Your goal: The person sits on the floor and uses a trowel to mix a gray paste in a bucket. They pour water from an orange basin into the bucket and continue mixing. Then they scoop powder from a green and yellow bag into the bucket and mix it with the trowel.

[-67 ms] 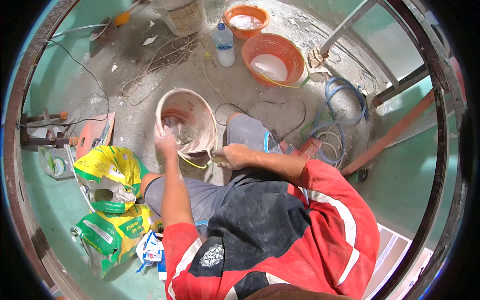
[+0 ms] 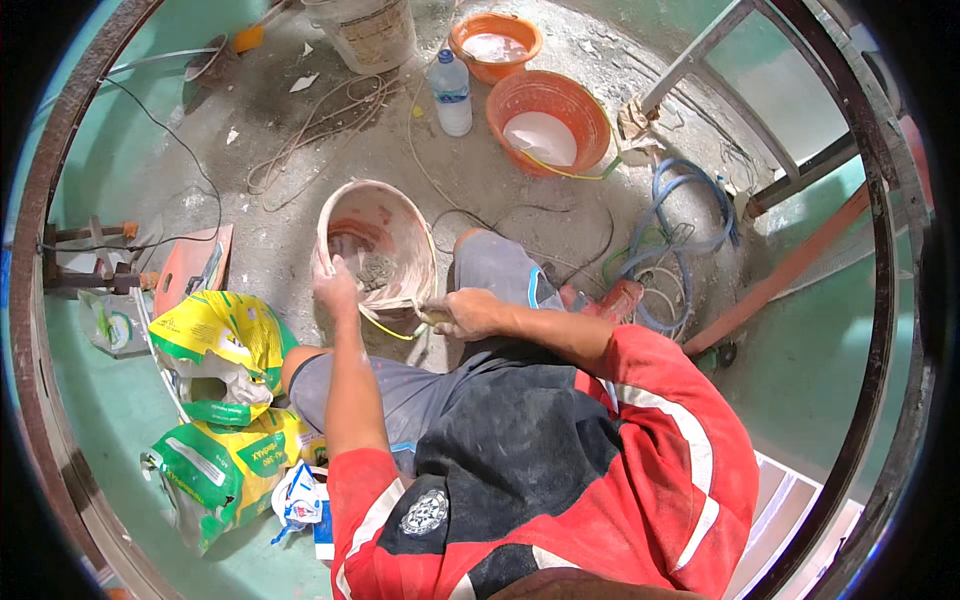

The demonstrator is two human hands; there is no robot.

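A plaster-smeared bucket point(image 2: 325, 228) stands tilted toward me in front of my knees, with some grey wet mix point(image 2: 378, 272) low inside it. My left hand point(image 2: 337, 287) is closed over its left rim. At the near right rim, my right hand point(image 2: 466, 313) grips a trowel-like tool point(image 2: 434, 315) by its tan handle. Its blade end meets the bucket's near edge and is hard to make out. The bucket's yellow handle point(image 2: 390, 329) hangs below the rim.
Two orange basins point(image 2: 592, 110) point(image 2: 470, 68) with white contents and a water bottle point(image 2: 450, 95) stand ahead. A blue hose point(image 2: 655, 215) lies coiled at right. Yellow-green sacks point(image 2: 222, 475) sit at left. Cords point(image 2: 300, 150) cross the floor; metal frame bars point(image 2: 880, 290) curve around.
The tool at the bucket's near rim has shifted slightly, and more of the grey mix shows inside. Both hands keep their grip.
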